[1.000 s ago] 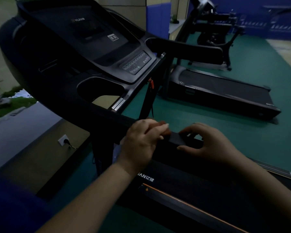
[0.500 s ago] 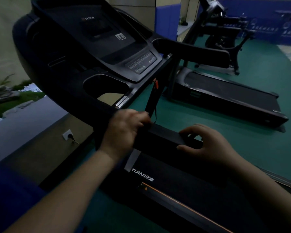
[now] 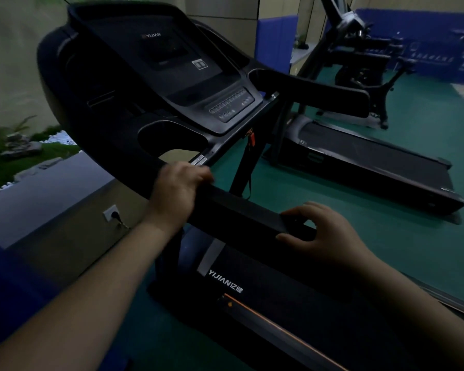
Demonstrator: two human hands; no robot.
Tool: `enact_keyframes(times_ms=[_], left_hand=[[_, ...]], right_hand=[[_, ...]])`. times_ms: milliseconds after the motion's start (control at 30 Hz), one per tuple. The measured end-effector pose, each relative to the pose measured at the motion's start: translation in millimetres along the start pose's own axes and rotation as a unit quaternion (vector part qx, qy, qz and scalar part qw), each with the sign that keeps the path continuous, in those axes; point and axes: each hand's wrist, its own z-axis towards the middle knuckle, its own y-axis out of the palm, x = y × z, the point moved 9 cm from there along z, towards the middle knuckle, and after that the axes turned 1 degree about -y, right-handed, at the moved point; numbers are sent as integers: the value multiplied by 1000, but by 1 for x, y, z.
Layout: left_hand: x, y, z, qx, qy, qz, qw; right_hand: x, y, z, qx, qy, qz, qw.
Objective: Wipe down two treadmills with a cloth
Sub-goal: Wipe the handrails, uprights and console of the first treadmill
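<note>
The near black treadmill has its console (image 3: 172, 76) at upper left and its deck (image 3: 279, 303) below me. Its left handrail (image 3: 239, 212) runs from the console toward me. My left hand (image 3: 177, 194) is closed over that rail close to the console, beside the cup holder. The cloth is hidden under its palm and fingers. My right hand (image 3: 322, 231) sits on the rail's near end, fingers curled over the top and thumb on the side. The second treadmill (image 3: 359, 153) lies to the right on the green floor.
The right handrail (image 3: 319, 97) juts out over the gap between the two machines. An orange safety cord (image 3: 251, 140) hangs below the console. An exercise bike (image 3: 364, 76) stands at the back right. A wall socket with a plug (image 3: 110, 214) is low on the left.
My left hand has slid along the handrail away from my right hand, up toward the console. My right hand has stayed on the rail's end.
</note>
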Motion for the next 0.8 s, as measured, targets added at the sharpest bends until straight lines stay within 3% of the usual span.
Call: enact_keyframes(times_ms=[100, 167, 333, 433, 600, 800], left_hand=[[-59, -15, 9, 18, -147, 30, 988], [-45, -10, 2, 25, -170, 19, 985], [74, 27, -38, -14, -43, -83, 996], [77, 24, -30, -61, 27, -86, 994], [10, -1, -16, -15, -109, -33, 993], [168, 51, -60, -65, 33, -142, 987]], right_hand=[[0, -1, -2, 1, 2, -1, 1000], [0, 0, -2, -2, 5, 1, 1000], [-1, -1, -2, 3, 4, 2, 1000], [-2, -1, -3, -9, -9, -2, 1000], [13, -18, -27, -1, -8, 7, 1000], [50, -29, -64, 13, 44, 13, 999]])
